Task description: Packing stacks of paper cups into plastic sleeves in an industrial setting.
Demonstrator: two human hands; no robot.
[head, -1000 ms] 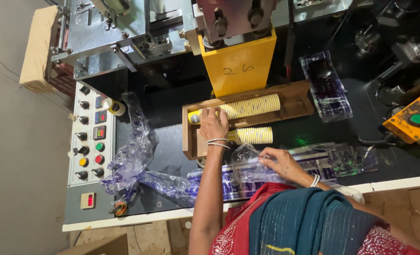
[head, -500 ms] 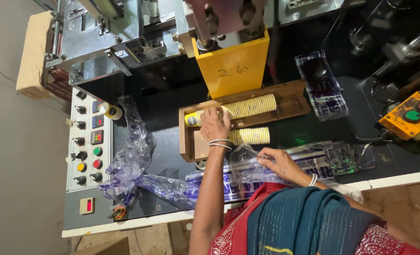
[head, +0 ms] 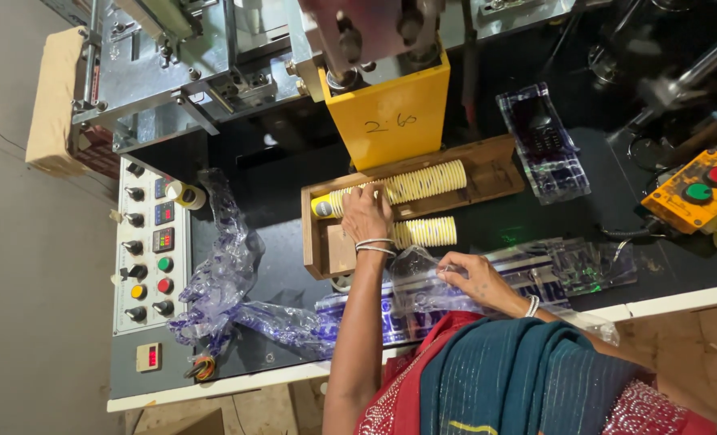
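A wooden tray [head: 495, 173] on the black machine bed holds two rows of yellow ribbed discs: a long upper row [head: 423, 184] and a short lower row [head: 427, 232]. My left hand [head: 366, 216], with bangles at the wrist, curls over the left end of the upper row. Nearer my body, my right hand [head: 473, 282] pinches the mouth of a clear plastic sleeve with blue print [head: 423, 290], which lies along the front of the bed.
A yellow machine head [head: 391, 113] hangs just behind the tray. At the left are a control panel [head: 153, 266] with knobs and coloured buttons and a crumpled strip of clear blue-printed film [head: 221, 274]. More printed sleeves [head: 544, 145] lie behind, and a yellow button box [head: 697, 189] sits at the right.
The view has shifted slightly. Both hands stay almost where they were, the left on the upper row of discs and the right on the plastic sleeve.
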